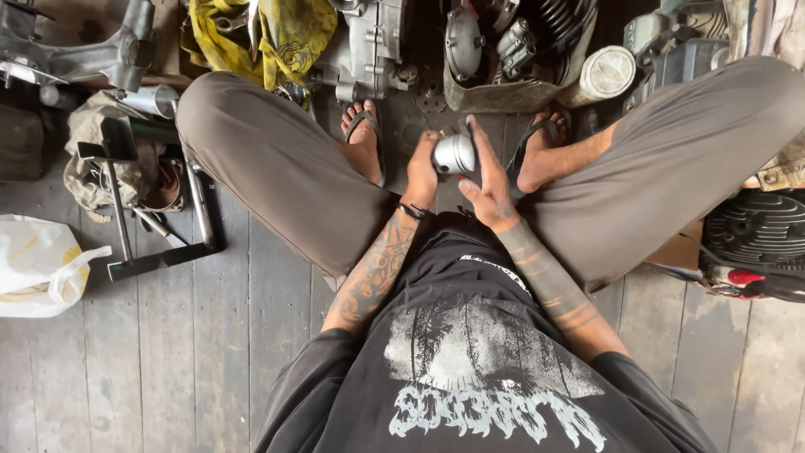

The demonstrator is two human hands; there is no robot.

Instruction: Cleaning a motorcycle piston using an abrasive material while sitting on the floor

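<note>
Piston (454, 154), that round silver metal part, sits up off the floor between our knees, pinched from both sides. Around us the plank floor (168, 369) is crowded: engine casings (369, 50) ahead, a finned cylinder block (755, 231) at our right, a black metal stand (155, 252) and a white plastic bag (38, 264) at our left. Our left hand (422, 172) closes on the near side of the part; our right hand (490, 180) wraps its far side, fingers stretched over the top. We judge the grip light, mostly fingertips, so a greasy surface could let it slide. If it drops, it lands near our sandalled feet (365, 138) or rolls in among the clutter, and we risk a dented edge or grit picked up from the boards.
</note>
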